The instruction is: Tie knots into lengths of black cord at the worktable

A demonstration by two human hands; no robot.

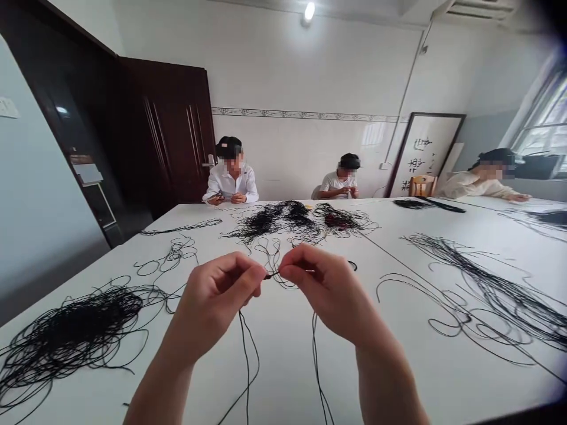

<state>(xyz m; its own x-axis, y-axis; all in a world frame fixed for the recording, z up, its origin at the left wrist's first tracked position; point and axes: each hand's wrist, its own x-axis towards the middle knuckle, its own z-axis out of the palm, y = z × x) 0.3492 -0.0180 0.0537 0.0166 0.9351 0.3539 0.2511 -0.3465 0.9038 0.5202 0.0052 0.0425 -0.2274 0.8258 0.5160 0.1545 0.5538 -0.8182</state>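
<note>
My left hand (218, 298) and my right hand (325, 286) are raised over the white table (283, 378), fingertips almost touching. Both pinch a thin black cord (271, 275) between thumb and forefinger, a short piece stretched between them. Strands of that cord hang down from each hand, one below the left (246, 354) and one below the right (315, 360), and trail toward me. Both hands are closed on the cord.
A tangled heap of black cords (75, 327) lies at the left, loose loops (172, 257) beyond it, another heap (301, 219) at the table's middle, long strands (482, 283) at the right. Three other people sit at the far side, hands busy. A dark door (177, 136) stands behind.
</note>
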